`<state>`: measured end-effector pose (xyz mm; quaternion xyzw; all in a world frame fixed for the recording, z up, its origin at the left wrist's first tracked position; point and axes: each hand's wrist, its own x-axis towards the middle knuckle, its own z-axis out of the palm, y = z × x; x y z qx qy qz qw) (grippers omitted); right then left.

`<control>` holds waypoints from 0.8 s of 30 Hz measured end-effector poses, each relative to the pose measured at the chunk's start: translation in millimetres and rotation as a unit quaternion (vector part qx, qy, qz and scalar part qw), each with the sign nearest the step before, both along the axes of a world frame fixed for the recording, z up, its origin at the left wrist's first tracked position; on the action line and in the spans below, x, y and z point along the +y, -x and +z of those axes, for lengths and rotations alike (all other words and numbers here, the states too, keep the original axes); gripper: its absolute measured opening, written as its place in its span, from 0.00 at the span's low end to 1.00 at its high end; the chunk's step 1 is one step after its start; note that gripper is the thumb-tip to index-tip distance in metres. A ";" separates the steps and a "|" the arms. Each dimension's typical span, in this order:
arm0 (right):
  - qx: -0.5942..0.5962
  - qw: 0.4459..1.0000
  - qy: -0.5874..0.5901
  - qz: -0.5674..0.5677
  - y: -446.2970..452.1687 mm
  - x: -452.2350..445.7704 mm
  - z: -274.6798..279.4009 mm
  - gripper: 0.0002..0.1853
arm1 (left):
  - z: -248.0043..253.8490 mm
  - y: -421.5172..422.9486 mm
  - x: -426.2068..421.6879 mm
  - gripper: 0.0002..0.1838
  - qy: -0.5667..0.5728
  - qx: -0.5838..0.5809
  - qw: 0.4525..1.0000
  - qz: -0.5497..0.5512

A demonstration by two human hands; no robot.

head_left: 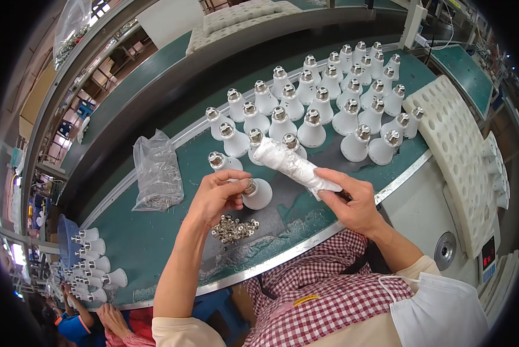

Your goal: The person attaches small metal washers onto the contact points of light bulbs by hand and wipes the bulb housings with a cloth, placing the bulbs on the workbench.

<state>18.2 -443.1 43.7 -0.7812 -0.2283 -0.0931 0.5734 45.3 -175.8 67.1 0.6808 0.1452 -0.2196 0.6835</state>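
My left hand point(220, 194) is closed in a pinch at the metal cap of a white light bulb point(258, 195), which stands on its wide end on the bench. My right hand point(355, 202) grips one end of a white wrapped roll point(291, 165), its covering wrinkled; what is inside it is hidden. The roll's far end reaches over the nearest standing bulbs. Just below my left hand lies a pile of small metal caps point(234, 229). Behind the roll, rows of white bulbs point(312, 130) stand with their metal caps upward.
A clear plastic bag point(157, 172) of small metal pieces lies at left. A white foam tray point(453, 150) with round holes leans at right. More bulbs point(100, 265) lie beside a blue bin point(69, 240) at lower left, near another person's hands point(114, 320).
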 end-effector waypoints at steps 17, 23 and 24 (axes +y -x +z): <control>-0.135 0.962 0.230 0.060 -10.6 22.4 16.6 0.21 | -38.1 27.6 2.3 0.23 -0.047 -0.147 0.988 0.009; -0.125 0.989 0.067 0.029 -11.3 19.7 31.1 0.21 | 18.7 63.2 -5.6 0.14 -0.002 -0.387 0.910 0.150; -0.122 0.990 0.066 0.027 -10.8 20.9 30.3 0.21 | 40.2 77.5 -18.4 0.11 0.016 -0.469 0.867 0.165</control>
